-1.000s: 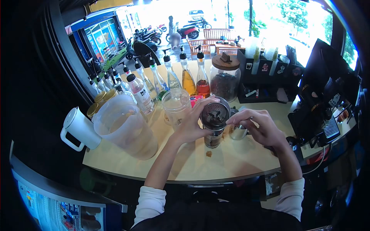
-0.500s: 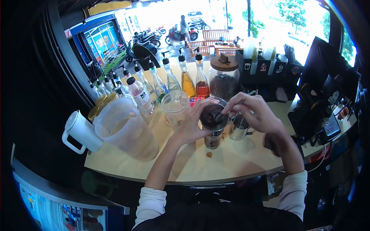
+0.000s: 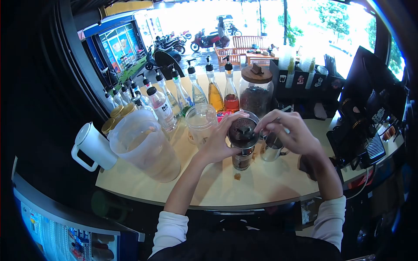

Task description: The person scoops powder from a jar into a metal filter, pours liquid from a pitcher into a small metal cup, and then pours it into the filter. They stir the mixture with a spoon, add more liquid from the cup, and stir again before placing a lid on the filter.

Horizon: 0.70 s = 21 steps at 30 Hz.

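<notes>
My left hand is wrapped around a round metal strainer with a speckled inner wall and dark contents. It is tilted toward me, over a small clear glass with something brown in it. Whether strainer and glass touch is hard to tell. My right hand pinches a thin spoon, its lower end inside the strainer and much of it hidden by my fingers. Just right of the glass stands a metal pitcher, partly behind my right hand.
A large frosted pitcher, a white jug and a clear plastic jar stand left. Pump bottles and a wooden-lidded jar line the back. Cup holders and a coffee machine are right. A brown spill marks the counter.
The view has shifted slightly. The spoon and my right hand have moved a little within and above the strainer; my left hand keeps its hold. Outside, a person and a red motorbike have shifted.
</notes>
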Motion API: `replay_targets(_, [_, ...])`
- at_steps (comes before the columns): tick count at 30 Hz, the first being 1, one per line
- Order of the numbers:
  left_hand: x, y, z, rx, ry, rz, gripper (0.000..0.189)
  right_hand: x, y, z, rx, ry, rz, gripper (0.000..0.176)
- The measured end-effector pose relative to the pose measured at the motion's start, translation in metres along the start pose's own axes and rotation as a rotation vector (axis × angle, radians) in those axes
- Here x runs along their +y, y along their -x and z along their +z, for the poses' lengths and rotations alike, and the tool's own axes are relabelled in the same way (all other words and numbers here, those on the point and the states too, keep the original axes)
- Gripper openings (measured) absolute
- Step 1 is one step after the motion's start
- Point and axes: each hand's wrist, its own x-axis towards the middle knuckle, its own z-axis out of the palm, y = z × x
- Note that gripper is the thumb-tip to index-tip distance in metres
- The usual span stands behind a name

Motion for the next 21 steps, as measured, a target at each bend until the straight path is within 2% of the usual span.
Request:
replay_targets(1, [0.0, 0.001, 0.0, -0.004, 0.03, -0.044, 0.086, 0.001, 0.0, -0.001, 0.055, 0.005, -0.015, 0.009])
replay_targets(4, [-0.002, 0.0, 0.0, -0.034, -0.103, -0.001, 0.086, -0.001, 0.0, 0.002, -0.031, 0.066, -0.018, 0.009])
replay_targets(7, [-0.001, 0.001, 0.002, -0.048, -0.074, -0.042, 0.085, 0.001, -0.004, -0.003, 0.027, 0.079, -0.02, 0.009])
replay_targets(8, [0.0, 0.0, 0.002, -0.051, -0.073, -0.04, 0.085, -0.003, -0.005, -0.005, 0.008, 0.04, 0.036, 0.009])
replay_targets(11, [0.004, -0.002, 0.002, -0.039, -0.08, 0.017, 0.084, -0.002, -0.009, 0.001, -0.079, 0.072, 0.011, 0.013])
replay_targets(13, [0.005, -0.001, 0.002, -0.03, -0.101, -0.002, 0.082, -0.002, -0.01, -0.001, -0.063, 0.078, 0.023, 0.013])
replay_targets(15, [0.004, -0.002, 0.002, -0.026, -0.069, -0.009, 0.082, 0.002, -0.011, -0.004, 0.059, -0.018, 0.05, 0.013])
replay_targets(19, [0.005, -0.001, 0.002, -0.019, -0.065, 0.022, 0.082, -0.001, -0.01, 0.003, -0.014, 0.036, -0.007, 0.014])
replay_targets(21, [0.008, -0.001, 0.001, -0.018, -0.034, -0.002, 0.082, -0.002, -0.011, 0.0, 0.015, -0.008, 0.026, 0.013])
